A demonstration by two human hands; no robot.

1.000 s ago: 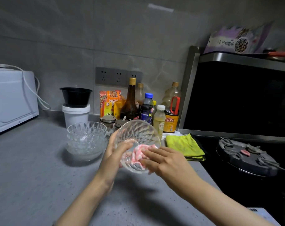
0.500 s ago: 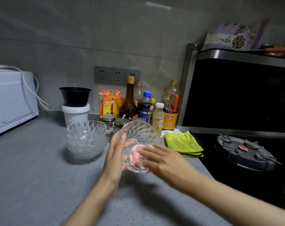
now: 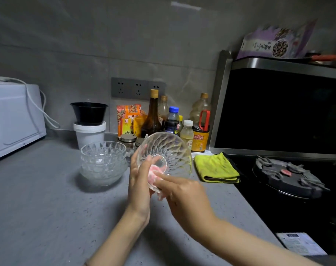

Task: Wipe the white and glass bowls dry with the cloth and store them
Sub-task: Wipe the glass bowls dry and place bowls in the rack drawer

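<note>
Support surface: grey speckled countertop (image 3: 48, 208), running from the wall to the black hob at its right edge.

Directly on it:
- white microwave (image 3: 11, 118) at 9 o'clock
- stack of glass bowls (image 3: 103, 162) near centre (number in the stack unclear)
- white tub (image 3: 89, 134) at 11 o'clock, just behind the stack
- cluster of bottles (image 3: 172, 121) and two small lidded jars (image 3: 127, 140) at 12 o'clock against the wall
- folded yellow cloth (image 3: 215, 168) at 2 o'clock, beside the hob
</note>
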